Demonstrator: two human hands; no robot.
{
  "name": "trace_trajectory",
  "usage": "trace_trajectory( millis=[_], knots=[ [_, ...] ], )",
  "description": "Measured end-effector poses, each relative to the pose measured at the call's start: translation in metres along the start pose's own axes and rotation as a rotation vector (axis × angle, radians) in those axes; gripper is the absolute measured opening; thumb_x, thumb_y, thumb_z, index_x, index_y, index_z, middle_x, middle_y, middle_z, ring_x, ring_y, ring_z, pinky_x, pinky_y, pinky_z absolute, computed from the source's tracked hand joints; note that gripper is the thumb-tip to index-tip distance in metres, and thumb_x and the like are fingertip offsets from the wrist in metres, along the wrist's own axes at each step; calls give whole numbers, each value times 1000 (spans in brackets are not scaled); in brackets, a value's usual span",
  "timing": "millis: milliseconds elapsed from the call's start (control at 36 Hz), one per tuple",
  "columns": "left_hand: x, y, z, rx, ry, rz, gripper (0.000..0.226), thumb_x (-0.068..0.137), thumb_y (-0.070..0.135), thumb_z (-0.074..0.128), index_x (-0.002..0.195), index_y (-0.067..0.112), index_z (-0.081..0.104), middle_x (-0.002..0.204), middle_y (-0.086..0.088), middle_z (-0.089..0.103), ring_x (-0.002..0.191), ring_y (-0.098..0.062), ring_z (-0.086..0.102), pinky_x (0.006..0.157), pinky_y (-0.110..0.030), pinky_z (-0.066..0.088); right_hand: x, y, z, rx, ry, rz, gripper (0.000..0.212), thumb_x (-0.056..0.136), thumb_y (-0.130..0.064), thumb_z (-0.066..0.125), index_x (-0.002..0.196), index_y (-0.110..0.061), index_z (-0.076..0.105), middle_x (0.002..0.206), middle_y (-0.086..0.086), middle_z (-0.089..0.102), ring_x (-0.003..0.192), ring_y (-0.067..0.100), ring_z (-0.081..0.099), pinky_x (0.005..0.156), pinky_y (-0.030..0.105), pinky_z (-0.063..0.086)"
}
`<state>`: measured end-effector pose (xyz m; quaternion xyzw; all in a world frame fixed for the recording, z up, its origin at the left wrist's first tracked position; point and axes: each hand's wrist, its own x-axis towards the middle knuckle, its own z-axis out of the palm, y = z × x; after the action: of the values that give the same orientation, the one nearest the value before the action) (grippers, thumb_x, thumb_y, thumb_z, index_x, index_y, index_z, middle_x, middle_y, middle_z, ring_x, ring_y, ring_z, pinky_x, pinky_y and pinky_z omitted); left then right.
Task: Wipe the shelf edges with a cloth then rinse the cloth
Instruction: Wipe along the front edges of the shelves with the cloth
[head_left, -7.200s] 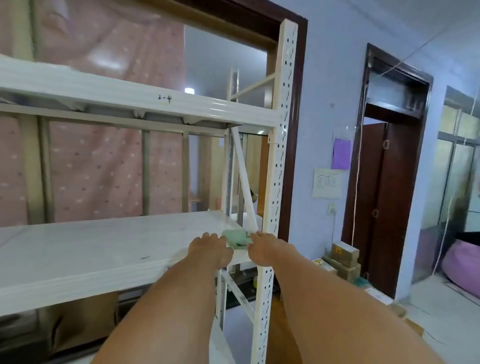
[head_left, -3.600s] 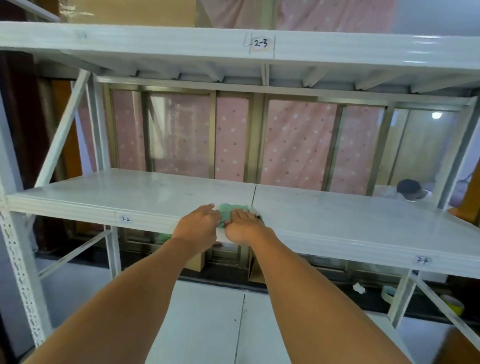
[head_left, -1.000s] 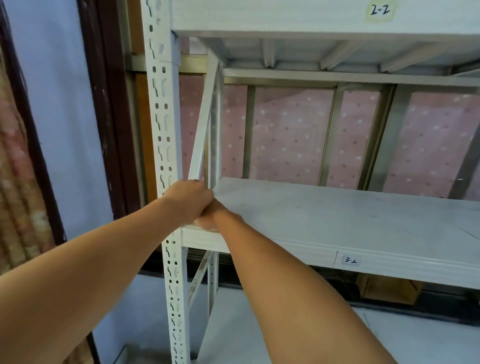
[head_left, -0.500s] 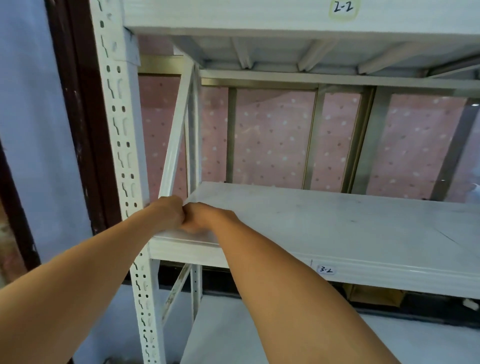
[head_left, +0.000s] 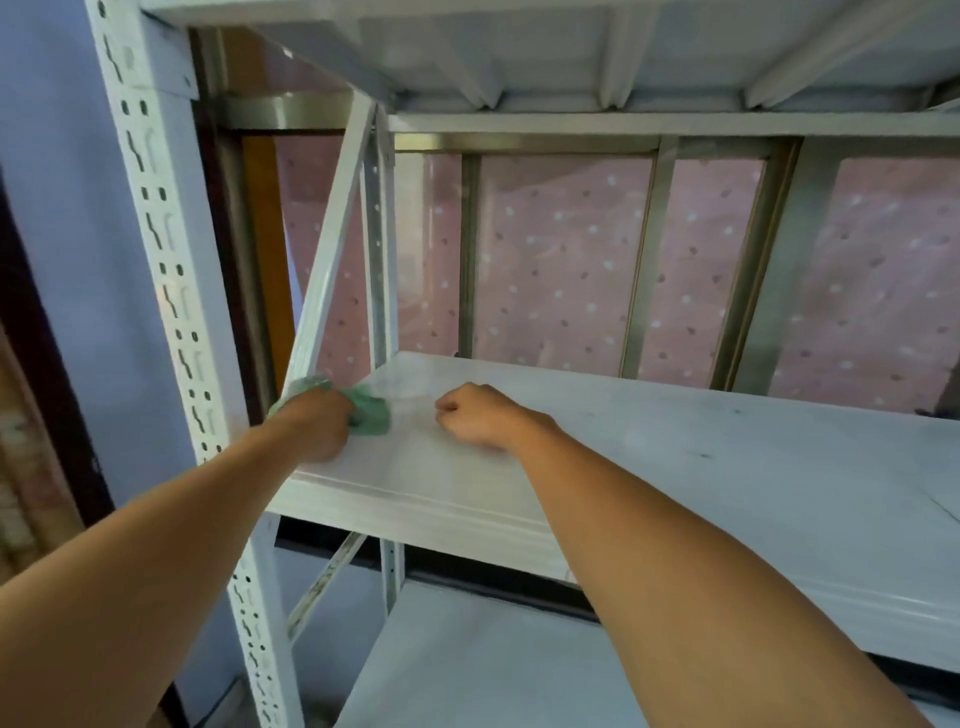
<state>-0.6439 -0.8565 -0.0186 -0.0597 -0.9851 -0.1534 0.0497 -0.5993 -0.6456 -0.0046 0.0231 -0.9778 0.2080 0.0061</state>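
A white metal shelf board (head_left: 649, 467) spans the view at chest height. My left hand (head_left: 317, 423) holds a green cloth (head_left: 371, 413) against the board's left end, close to the slanted side brace. Part of the cloth pokes out past my fingers toward the right and a bit shows above my knuckles. My right hand (head_left: 475, 415) rests on the board a short way to the right of the cloth, fingers curled under, holding nothing.
A perforated white upright (head_left: 171, 291) stands at the front left corner, with a diagonal brace (head_left: 327, 260) behind it. Another shelf (head_left: 571, 47) hangs overhead and a lower board (head_left: 467, 665) lies beneath. Pink dotted curtain behind metal window bars fills the back.
My hands were together at the front left corner; now they have parted. The left one has slid the cloth back along the left end, the right one has let go and moved right.
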Motion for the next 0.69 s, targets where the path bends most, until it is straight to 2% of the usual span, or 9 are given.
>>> trace_trajectory(
  millis=[111, 139, 194, 306, 361, 417, 500, 583, 694],
  knots=[
    [6, 12, 24, -155, 57, 101, 36, 93, 16, 58, 129, 16, 58, 120, -9, 59, 112, -31, 57, 103, -43, 46, 4, 0, 11, 13, 23, -45, 39, 102, -26, 41, 135, -20, 61, 140, 9, 57, 120, 31, 56, 102, 38, 46],
    [11, 13, 29, -87, 56, 157, 36, 93, 19, 59, 128, 16, 59, 121, -7, 60, 112, -30, 57, 104, -42, 46, 5, -1, 12, 23, 33, -54, 39, 102, -25, 41, 135, -21, 62, 138, 10, 58, 118, 32, 57, 101, 37, 47],
    [18, 19, 27, -14, 16, 140, 32, 95, 26, 58, 126, 19, 60, 120, -5, 59, 112, -28, 56, 105, -38, 43, 9, -6, 12, 32, 48, -68, 40, 101, -23, 41, 133, -21, 63, 135, 11, 60, 115, 33, 59, 98, 38, 49],
    [29, 24, 23, 84, 8, 121, 44, 100, 26, 51, 144, 26, 48, 143, -5, 49, 129, -30, 49, 112, -40, 39, 19, -17, 18, 24, 71, -63, 42, 100, -23, 41, 137, -20, 59, 136, 12, 59, 114, 33, 58, 97, 41, 50],
    [30, 25, 19, 106, -18, 147, 39, 103, 26, 44, 142, 29, 50, 146, -2, 48, 131, -29, 48, 110, -40, 39, 22, -25, 24, 19, 81, -65, 43, 98, -25, 40, 137, -22, 57, 136, 11, 60, 113, 33, 59, 97, 44, 50],
    [29, 21, 15, 135, -37, 156, 38, 104, 27, 42, 140, 27, 50, 141, -3, 54, 124, -27, 54, 105, -40, 45, 23, -37, 32, 6, 69, -76, 45, 99, -29, 39, 142, -25, 51, 141, 8, 57, 118, 32, 58, 100, 45, 48],
    [30, 11, 10, 193, -13, 107, 40, 102, 34, 43, 140, 20, 48, 129, -6, 62, 111, -25, 62, 95, -38, 52, 24, -57, 43, -27, 14, -62, 51, 99, -30, 41, 150, -22, 42, 150, 8, 48, 127, 32, 53, 106, 44, 43],
    [35, 4, 11, 314, -64, 139, 39, 101, 36, 42, 134, 18, 56, 130, -6, 62, 114, -25, 61, 97, -35, 49, 23, -66, 48, 10, -31, -3, 53, 98, -32, 44, 150, -20, 43, 149, 11, 49, 127, 33, 52, 107, 42, 42],
    [38, 9, 7, 306, -86, 151, 37, 105, 28, 37, 134, 16, 57, 132, -7, 61, 117, -23, 59, 101, -32, 44, 19, -70, 39, -6, -84, -10, 54, 104, -33, 32, 157, -21, 28, 162, 8, 29, 144, 30, 35, 116, 41, 27]
  ],
)
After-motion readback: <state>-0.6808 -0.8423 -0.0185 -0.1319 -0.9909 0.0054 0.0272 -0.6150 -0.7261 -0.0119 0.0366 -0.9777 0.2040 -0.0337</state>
